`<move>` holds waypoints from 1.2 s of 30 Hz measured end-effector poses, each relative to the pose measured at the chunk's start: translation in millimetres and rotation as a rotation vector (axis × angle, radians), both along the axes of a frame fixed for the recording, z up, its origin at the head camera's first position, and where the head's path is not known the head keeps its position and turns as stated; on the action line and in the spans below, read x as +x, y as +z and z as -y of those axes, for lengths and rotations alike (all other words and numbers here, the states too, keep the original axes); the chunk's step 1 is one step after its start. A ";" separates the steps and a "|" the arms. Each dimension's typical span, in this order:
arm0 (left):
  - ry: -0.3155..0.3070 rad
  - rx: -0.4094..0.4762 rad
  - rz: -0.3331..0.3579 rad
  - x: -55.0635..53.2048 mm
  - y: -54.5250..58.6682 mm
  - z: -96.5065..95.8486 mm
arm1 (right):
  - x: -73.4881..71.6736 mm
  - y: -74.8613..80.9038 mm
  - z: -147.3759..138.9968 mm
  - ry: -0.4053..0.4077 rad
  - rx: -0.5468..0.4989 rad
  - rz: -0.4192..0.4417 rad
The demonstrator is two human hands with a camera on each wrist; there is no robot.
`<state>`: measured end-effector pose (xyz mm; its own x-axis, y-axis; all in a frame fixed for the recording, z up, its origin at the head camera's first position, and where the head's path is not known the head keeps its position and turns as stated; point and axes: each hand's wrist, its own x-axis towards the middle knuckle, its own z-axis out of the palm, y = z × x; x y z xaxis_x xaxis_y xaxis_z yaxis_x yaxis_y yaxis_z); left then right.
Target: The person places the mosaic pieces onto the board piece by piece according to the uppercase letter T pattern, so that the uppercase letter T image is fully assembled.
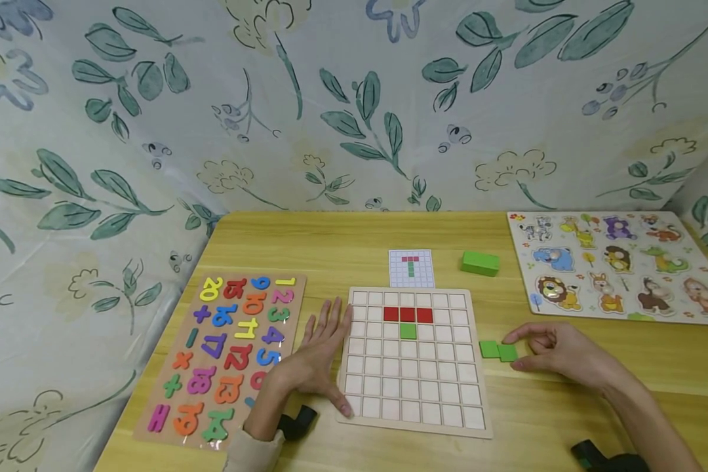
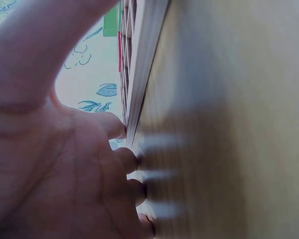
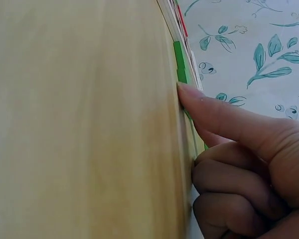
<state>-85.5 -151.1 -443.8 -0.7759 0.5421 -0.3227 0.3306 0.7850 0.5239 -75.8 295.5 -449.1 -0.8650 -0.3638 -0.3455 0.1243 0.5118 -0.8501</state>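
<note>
A wooden grid board (image 1: 413,427) lies flat on the table, with three red tiles (image 1: 408,314) in a row and one green tile (image 1: 408,331) under the middle one. My left hand (image 1: 315,360) rests at the board's left edge, fingers spread and straight, thumb near the lower corner. To the board's right, my right hand (image 1: 557,354) pinches a green square tile (image 1: 507,353) between thumb and forefinger. Another green tile (image 1: 488,349) touches it on the left. In the right wrist view the thumb (image 3: 214,107) lies against the green tile's edge.
Above the board lies a pattern card (image 1: 411,269) with a red and green T. A green block (image 1: 480,263) sits to its right. An animal puzzle board (image 1: 625,269) is at the back right, a number puzzle board (image 1: 218,360) at the left.
</note>
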 end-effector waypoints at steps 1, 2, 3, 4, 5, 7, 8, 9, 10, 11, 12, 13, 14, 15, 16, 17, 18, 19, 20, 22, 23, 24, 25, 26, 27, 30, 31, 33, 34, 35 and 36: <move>0.000 -0.001 0.000 0.0 0.0 0.0 | -0.1 0.2 0.1 0.004 0.000 0.001; 0.001 -0.001 0.001 0.1 -0.2 0.0 | -0.1 0.6 -0.1 0.009 -0.003 0.003; 0.001 -0.001 0.001 0.1 -0.3 0.0 | -0.1 0.9 -0.5 0.015 -0.007 0.003; 0.001 -0.001 0.001 0.1 -0.3 0.0 | -0.1 1.4 -1.0 0.020 -0.010 0.003; 0.002 -0.001 0.001 0.0 -0.2 -0.1 | 0.0 2.1 -1.5 0.021 -0.005 -0.003; 0.003 -0.001 0.001 0.0 -0.2 0.0 | -0.6 4.7 -1.6 0.017 -0.003 0.001; 0.003 -0.002 0.001 0.1 -0.1 0.1 | -1.0 6.4 -1.0 0.012 0.001 0.002; 0.001 -0.003 0.001 0.1 0.1 0.0 | -1.5 8.5 0.2 0.008 0.010 -0.004; 0.001 -0.003 0.001 0.2 0.4 -0.1 | -2.0 11.0 2.2 0.000 0.024 -0.014; -0.001 -0.003 0.000 0.2 0.7 -0.2 | -2.6 13.6 4.9 -0.006 0.033 -0.023; -0.001 -0.004 -0.001 0.3 1.1 -0.4 | -3.2 16.3 8.4 -0.013 0.034 -0.031; -0.002 -0.004 -0.001 0.3 1.4 -0.6 | -3.7 18.6 12.7 -0.022 0.042 -0.041; -0.004 -0.005 -0.001 0.3 1.8 -0.8 | -4.1 20.6 17.1 -0.027 0.042 -0.054; -0.003 -0.004 -0.001 0.2 2.2 -1.0 | -4.4 22.4 22.3 -0.034 0.043 -0.067; -0.002 -0.003 0.000 0.2 2.5 -1.0 | -4.9 23.5 28.4 -0.043 0.041 -0.072; -0.001 -0.003 0.000 0.2 2.7 -0.9 | -5.5 24.3 34.7 -0.053 0.036 -0.070; 0.000 -0.002 0.001 0.2 2.9 -0.7 | -6.1 24.9 41.8 -0.064 0.031 -0.067; 0.000 -0.001 0.003 0.2 3.0 -0.6 | -6.8 25.2 49.1 -0.072 0.030 -0.062; 0.000 -0.001 0.005 0.2 3.1 -0.4 | -7.3 25.3 56.9 -0.077 0.026 -0.061; 0.002 -0.001 0.006 0.2 3.1 -0.1 | -8.7 26.1 73.5 -0.090 0.029 -0.055; 0.002 -0.002 0.005 0.3 3.1 -0.1 | -9.2 27.0 81.8 -0.097 0.031 -0.051; 0.002 -0.004 0.005 0.3 3.0 -0.1 | -9.3 27.7 90.0 -0.101 0.032 -0.047; 0.002 -0.005 0.005 0.4 3.0 -0.1 | -9.4 28.6 98.1 -0.104 0.038 -0.043; 0.003 -0.007 0.005 0.4 3.0 0.0 | -9.2 29.4 105.8 -0.101 0.035 -0.041; 0.003 -0.009 0.006 0.4 2.9 0.0 | -9.1 30.3 113.3 -0.102 0.036 -0.037; 0.005 -0.011 0.005 0.5 3.1 0.0 | -7.8 31.4 133.0 -0.099 0.032 -0.039; 0.005 -0.010 0.006 0.5 3.2 -0.1 | -7.6 31.5 138.7 -0.099 0.035 -0.044; 0.005 -0.012 0.004 0.5 3.5 -0.2 | -7.1 30.8 148.3 -0.101 0.053 -0.071; 0.005 -0.013 0.003 0.6 3.7 -0.3 | -6.7 30.5 152.3 -0.105 0.064 -0.079; 0.005 -0.015 0.003 0.6 3.8 -0.3 | -6.4 29.8 155.6 -0.107 0.076 -0.089; 0.005 -0.016 0.003 0.7 3.8 -0.4 | -6.2 29.2 158.5 -0.108 0.089 -0.096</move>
<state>-84.8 -150.7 -440.0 -0.7774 0.5333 -0.3336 0.3254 0.7948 0.5123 -82.0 137.0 -419.9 -0.9279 -0.2388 -0.2864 0.1032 0.5737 -0.8126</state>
